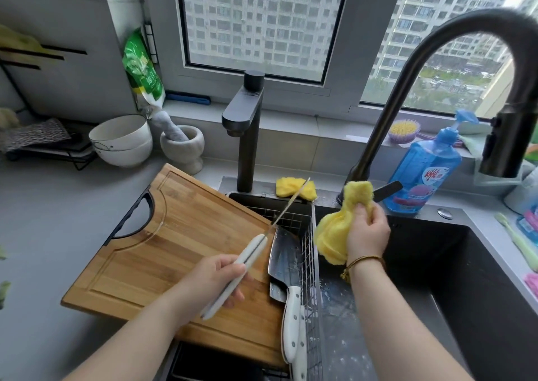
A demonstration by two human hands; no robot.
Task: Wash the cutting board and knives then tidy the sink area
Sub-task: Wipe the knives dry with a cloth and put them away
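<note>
My left hand grips the white handle of a slim knife, its thin blade pointing up and away over the sink's back edge. My right hand holds a bunched yellow cloth above the dark sink, apart from the blade. The wooden cutting board lies tilted across the counter and the sink's left edge. A cleaver and another white-handled knife rest in the wire rack beside the board.
A second yellow cloth lies behind the sink. A tall arched faucet and a square tap stand at the back. Blue soap bottle at right; bowls and mortar at left.
</note>
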